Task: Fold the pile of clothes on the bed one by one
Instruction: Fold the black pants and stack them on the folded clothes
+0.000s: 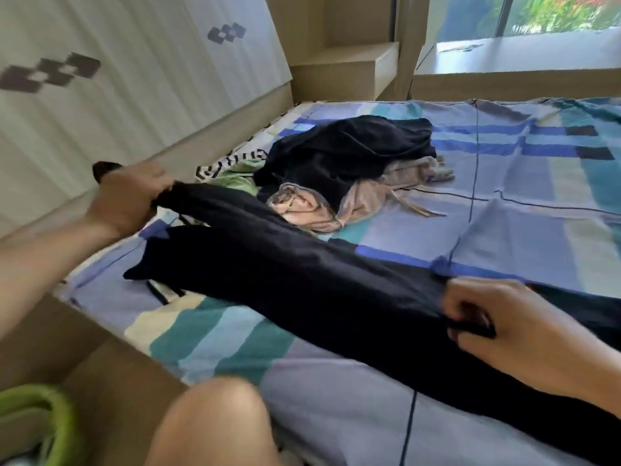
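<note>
Head view looks down on a bed covered with a blue, teal and lilac checked sheet. A black garment is stretched slantwise across it between both hands. The left hand curls round the garment's far end near the bed's left edge. The right hand pinches bunched cloth at the near right, fingers curled. Behind the garment, apart from both hands, the pile lies in a heap: a dark piece on top, a beige one under it, and a green one at its left. A bare knee shows at the bottom.
</note>
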Action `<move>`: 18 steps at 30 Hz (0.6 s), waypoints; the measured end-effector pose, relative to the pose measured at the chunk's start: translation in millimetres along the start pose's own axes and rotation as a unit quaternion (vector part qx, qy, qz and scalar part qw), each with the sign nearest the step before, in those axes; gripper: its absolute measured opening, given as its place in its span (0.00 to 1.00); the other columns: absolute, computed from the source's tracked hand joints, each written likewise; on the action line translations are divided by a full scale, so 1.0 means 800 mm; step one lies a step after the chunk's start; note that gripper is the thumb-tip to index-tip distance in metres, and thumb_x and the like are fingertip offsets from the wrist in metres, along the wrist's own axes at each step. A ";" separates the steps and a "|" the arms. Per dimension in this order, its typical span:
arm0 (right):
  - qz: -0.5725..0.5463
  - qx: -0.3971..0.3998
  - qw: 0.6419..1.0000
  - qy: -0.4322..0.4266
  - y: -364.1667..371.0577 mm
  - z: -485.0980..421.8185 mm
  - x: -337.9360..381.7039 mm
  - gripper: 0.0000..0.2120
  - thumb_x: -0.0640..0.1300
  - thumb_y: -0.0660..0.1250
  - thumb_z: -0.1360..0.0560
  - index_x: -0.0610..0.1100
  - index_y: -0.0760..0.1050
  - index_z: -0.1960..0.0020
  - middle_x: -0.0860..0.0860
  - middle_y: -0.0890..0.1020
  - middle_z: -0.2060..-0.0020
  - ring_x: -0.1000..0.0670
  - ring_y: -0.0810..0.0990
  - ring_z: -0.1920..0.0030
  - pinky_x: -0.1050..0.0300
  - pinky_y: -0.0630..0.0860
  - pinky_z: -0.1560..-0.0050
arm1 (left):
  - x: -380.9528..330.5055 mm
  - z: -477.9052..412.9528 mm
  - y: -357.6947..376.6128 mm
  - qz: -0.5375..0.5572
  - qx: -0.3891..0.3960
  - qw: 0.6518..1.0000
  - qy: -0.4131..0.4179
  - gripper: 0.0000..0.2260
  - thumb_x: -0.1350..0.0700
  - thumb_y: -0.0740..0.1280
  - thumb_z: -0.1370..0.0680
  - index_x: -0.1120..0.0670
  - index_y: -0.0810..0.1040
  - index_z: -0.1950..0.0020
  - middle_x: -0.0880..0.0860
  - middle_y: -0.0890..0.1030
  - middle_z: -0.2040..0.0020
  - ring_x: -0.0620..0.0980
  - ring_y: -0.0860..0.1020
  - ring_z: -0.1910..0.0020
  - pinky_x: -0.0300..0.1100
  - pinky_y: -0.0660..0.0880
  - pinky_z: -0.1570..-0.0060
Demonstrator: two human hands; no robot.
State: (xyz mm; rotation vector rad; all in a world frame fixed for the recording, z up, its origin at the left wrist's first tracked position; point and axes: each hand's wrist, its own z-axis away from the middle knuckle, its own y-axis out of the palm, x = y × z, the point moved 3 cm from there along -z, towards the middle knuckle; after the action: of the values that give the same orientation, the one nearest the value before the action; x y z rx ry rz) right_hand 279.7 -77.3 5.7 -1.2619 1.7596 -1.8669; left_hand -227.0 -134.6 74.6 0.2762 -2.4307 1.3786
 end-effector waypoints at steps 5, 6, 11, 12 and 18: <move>0.066 0.204 0.977 -0.007 0.086 0.015 -0.009 0.10 0.54 0.64 0.34 0.57 0.63 0.57 0.62 0.69 0.51 0.57 0.72 0.56 0.56 0.74 0.53 | 0.015 0.133 0.078 0.068 0.280 0.956 -0.053 0.21 0.66 0.75 0.37 0.47 0.65 0.66 0.45 0.70 0.66 0.48 0.71 0.68 0.47 0.68 0.73; 0.064 0.207 0.976 -0.006 0.086 0.012 -0.011 0.10 0.56 0.64 0.33 0.58 0.64 0.57 0.63 0.68 0.50 0.58 0.73 0.55 0.57 0.74 0.51 | 0.019 0.148 0.089 0.079 0.336 0.936 -0.072 0.21 0.61 0.76 0.34 0.46 0.64 0.64 0.44 0.69 0.64 0.45 0.70 0.66 0.47 0.70 0.68; -0.003 0.190 0.982 0.021 0.075 -0.010 -0.017 0.21 0.71 0.65 0.31 0.54 0.73 0.57 0.60 0.77 0.55 0.56 0.76 0.56 0.59 0.75 0.56 | 0.026 0.148 0.102 0.219 0.361 0.884 -0.202 0.15 0.65 0.71 0.30 0.45 0.75 0.58 0.50 0.77 0.54 0.54 0.77 0.52 0.48 0.72 0.50; -0.025 0.163 0.986 0.029 0.075 -0.015 -0.017 0.21 0.70 0.65 0.30 0.52 0.74 0.58 0.58 0.78 0.58 0.54 0.77 0.59 0.58 0.75 0.58 | 0.030 0.133 0.098 0.230 0.298 0.896 -0.237 0.14 0.69 0.69 0.30 0.48 0.77 0.58 0.52 0.79 0.54 0.57 0.78 0.52 0.47 0.71 0.51; -0.077 0.024 0.992 0.097 0.087 -0.034 -0.015 0.10 0.57 0.71 0.27 0.53 0.74 0.61 0.56 0.75 0.60 0.56 0.76 0.60 0.54 0.76 0.55 | 0.034 0.084 0.161 0.222 0.183 0.908 -0.306 0.29 0.50 0.76 0.26 0.60 0.72 0.30 0.63 0.77 0.35 0.64 0.76 0.36 0.55 0.71 0.36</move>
State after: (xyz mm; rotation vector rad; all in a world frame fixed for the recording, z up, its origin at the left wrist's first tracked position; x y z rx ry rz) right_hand 241.9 -65.6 -58.9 -1.2699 1.7423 -2.1700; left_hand -306.8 -126.4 -49.5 0.2861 -2.8228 2.2428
